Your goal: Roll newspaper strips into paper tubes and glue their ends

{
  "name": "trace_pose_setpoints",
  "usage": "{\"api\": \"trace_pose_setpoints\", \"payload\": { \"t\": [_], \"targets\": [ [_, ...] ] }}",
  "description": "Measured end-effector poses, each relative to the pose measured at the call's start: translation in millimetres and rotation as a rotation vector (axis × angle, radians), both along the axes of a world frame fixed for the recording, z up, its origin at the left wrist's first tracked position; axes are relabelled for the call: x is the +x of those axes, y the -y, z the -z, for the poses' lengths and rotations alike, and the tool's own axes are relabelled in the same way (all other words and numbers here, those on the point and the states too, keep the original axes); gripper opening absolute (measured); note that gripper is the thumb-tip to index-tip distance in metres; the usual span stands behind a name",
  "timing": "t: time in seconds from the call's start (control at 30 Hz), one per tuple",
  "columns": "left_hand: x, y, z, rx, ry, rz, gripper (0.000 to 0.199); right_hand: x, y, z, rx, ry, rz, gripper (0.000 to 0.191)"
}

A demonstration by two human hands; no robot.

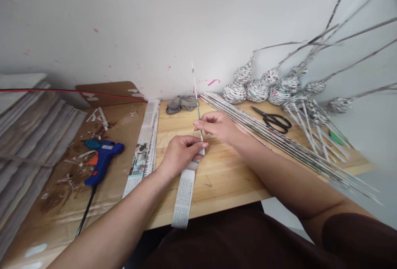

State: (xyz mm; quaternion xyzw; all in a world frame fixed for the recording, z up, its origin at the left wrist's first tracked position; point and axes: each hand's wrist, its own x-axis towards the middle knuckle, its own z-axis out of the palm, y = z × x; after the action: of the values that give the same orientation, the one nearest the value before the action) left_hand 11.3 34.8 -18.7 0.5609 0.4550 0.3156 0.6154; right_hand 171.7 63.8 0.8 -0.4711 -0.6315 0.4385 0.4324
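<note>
A thin rolled newspaper tube (pixel 195 83) stands nearly upright between my two hands over the wooden table. My left hand (pixel 182 152) pinches its lower end, where the tube joins a flat newspaper strip (pixel 183 196). That strip hangs down past the table's front edge. Higher up, my right hand (pixel 214 126) is closed on the tube between thumb and fingers. To the right of it lies a bundle of finished newspaper tubes (pixel 260 130). Left of my hands is a stack of flat newspaper strips (pixel 145 149).
A blue glue gun (pixel 104 161) rests on stained cardboard (pixel 124 122) at left, beside piled paper (pixel 25 149). Black scissors (pixel 273 121) lie at right, near several woven gourd shapes (pixel 235 92) with long stems. A grey cloth (pixel 181 103) sits by the wall.
</note>
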Motion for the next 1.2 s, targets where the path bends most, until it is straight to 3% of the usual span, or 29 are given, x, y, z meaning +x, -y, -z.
{"api": "trace_pose_setpoints", "payload": {
  "t": [0.2, 0.43, 0.57, 0.7, 0.9, 1.2],
  "targets": [
    [0.6, -0.2, 1.1, 0.013, -0.011, -0.02, 0.03, 0.5, 0.7, -0.4, 0.005, -0.016, -0.042, 0.041],
    [-1.0, -2.5, 2.3, 0.004, 0.08, -0.053, 0.033, -1.2, 3.3, -1.9, 0.158, 0.051, 0.116, 0.04],
    [-4.3, -9.5, -6.3, -0.029, 0.253, -0.224, 0.034, -4.5, 4.0, -4.4, 0.015, -0.118, -0.016, 0.034],
    [-6.6, -15.8, -12.7, -0.058, 0.361, -0.363, 0.034, -8.3, 6.5, -0.8, -0.113, -0.144, -0.122, 0.029],
    [-8.1, -18.9, -10.9, -0.075, 0.4, -0.391, 0.033, -13.4, 8.3, 6.2, -0.189, -0.174, -0.071, 0.026],
    [-9.8, -23.7, -5.9, -0.057, 0.357, -0.424, 0.035, -16.9, 11.4, -0.3, -0.182, -0.159, -0.057, 0.021]
  ]
}}
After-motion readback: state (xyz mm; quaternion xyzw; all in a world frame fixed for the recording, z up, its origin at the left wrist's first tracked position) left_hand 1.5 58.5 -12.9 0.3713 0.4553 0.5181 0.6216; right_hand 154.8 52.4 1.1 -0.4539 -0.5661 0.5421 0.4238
